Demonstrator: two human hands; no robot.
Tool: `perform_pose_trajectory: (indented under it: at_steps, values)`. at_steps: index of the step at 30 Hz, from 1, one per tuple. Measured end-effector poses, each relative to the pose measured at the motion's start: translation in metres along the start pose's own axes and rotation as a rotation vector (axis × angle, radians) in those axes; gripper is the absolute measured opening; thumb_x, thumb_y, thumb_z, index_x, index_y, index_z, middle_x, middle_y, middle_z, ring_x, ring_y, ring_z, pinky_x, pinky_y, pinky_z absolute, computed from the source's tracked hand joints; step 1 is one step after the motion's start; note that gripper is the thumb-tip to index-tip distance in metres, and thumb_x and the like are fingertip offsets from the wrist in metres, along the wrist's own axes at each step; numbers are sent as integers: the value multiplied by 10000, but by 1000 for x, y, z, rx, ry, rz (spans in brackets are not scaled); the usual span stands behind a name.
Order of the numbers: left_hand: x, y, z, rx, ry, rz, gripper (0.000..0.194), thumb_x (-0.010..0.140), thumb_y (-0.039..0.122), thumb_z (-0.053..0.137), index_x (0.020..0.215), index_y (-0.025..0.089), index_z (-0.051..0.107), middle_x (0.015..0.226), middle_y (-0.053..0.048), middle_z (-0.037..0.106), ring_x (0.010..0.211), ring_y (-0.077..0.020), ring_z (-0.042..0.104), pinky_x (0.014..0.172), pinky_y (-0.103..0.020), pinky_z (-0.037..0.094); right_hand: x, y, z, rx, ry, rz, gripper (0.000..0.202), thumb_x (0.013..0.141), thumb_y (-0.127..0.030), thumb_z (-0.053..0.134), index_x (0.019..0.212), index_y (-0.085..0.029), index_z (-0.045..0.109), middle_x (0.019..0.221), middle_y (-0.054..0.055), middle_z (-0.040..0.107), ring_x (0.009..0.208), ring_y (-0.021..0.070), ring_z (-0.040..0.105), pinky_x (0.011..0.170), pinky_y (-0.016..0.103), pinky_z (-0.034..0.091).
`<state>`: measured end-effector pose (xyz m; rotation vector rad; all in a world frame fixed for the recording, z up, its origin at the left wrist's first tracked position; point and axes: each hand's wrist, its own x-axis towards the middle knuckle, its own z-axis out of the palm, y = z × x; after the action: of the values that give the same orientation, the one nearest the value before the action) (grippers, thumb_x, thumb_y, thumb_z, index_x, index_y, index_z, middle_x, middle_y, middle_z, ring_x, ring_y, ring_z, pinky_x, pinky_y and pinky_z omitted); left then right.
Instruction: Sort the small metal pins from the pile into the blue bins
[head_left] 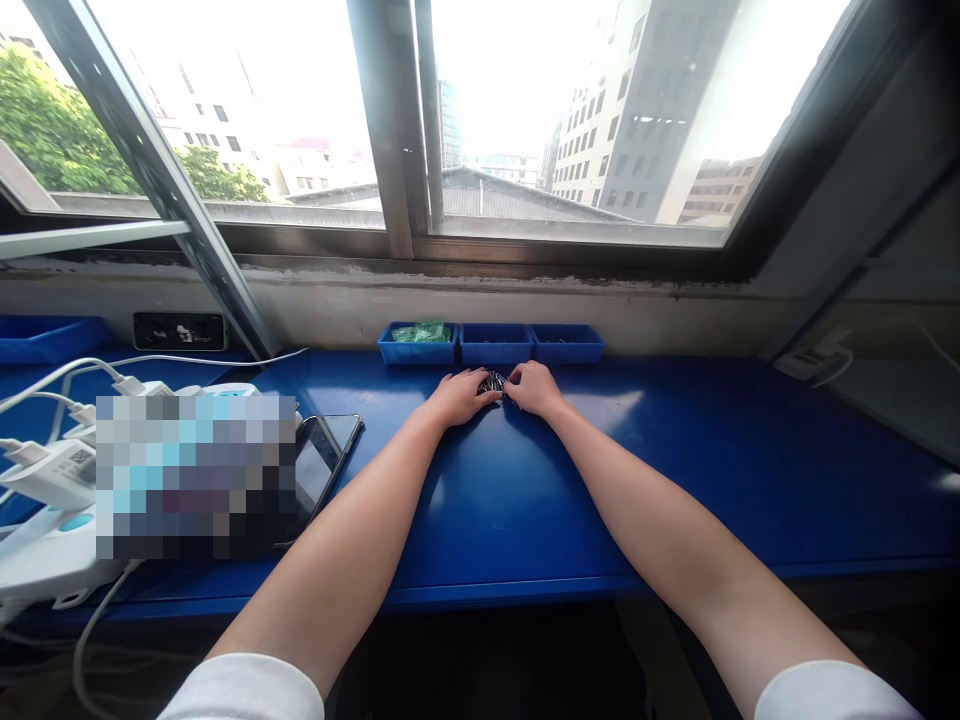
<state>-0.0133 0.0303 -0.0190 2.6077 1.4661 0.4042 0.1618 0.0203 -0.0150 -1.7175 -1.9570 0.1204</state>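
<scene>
"Where are the small metal pieces?"

"The small metal pieces (pixel 493 383) lie in a little heap on the blue worktop (pixel 495 520), near the middle of the frame, just below the three blue bins (pixel 496 353)."

"And your fingers?"

"My left hand (pixel 459 397) curves round the heap's left side, fingers bent. My right hand (pixel 534 388) is at its right side, thumb and fingertips drawn near each other. Whether either one pinches a piece, I can't tell; they're too small up there."

"How do you handle such a heap well?"

"I'd keep both hands low and let the left act as a fence, so strays don't roll off. With the right I'd work from the edge, fingertips only, rather than digging into the middle. They look slim and shiny, so probably slippery: a light, square pinch should suit."
</scene>
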Motion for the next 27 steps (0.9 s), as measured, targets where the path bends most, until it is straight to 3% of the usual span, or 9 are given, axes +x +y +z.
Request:
perform_pose_trajectory:
  at_steps: [7,10,13,16,19,22,27]
  values:
    - [-1,1,0,-5,-3,-23,588,855,602,363,1311,240,447,1420,-79,407,1298,-269,365,1038,-396,292,-2,0,-1,98,-32,-21,168,779,-272,531,744,-170,659,844,72,674,777,172,605,673,245,423]
    - [-3,4,-1,-22,16,-33,599,855,603,361,1314,226,441,1416,-100,407,1317,-277,335,1054,-428,264,-2,-1,-3,219,31,-40,161,790,-285,532,749,-172,639,819,58,671,763,165,597,682,249,428]
    - [-4,8,-5,-38,83,-31,595,856,576,390,1320,207,432,1411,-108,409,1305,-270,354,1056,-403,269,-3,-2,-6,397,104,-74,171,813,-316,503,811,-190,618,764,19,655,709,142,584,665,244,437]
    - [-5,12,-10,-67,212,14,547,871,498,424,1319,185,430,1361,-102,468,1251,-246,422,1027,-357,316,-3,-2,-8,521,57,-134,207,823,-354,482,841,-197,615,658,-13,614,608,122,548,606,234,428]
    - [-6,14,-13,-109,309,77,405,893,398,415,1225,188,512,1222,-82,578,1132,-220,520,969,-333,374,-2,-2,-7,600,-14,-182,230,806,-380,501,817,-184,622,611,-17,586,568,117,530,567,233,417]
    - [-6,15,-15,-125,292,130,267,891,327,412,1029,214,611,1023,-49,653,970,-199,588,896,-317,416,-2,-3,-7,691,-33,-153,247,787,-405,529,846,-180,610,567,-24,565,536,118,529,539,235,419]
    - [-8,17,-16,-91,338,113,251,894,294,402,918,213,638,919,-43,659,878,-188,595,844,-311,426,-2,-6,-9,772,10,-115,315,757,-481,561,840,-178,592,549,-19,576,514,123,541,530,247,436]
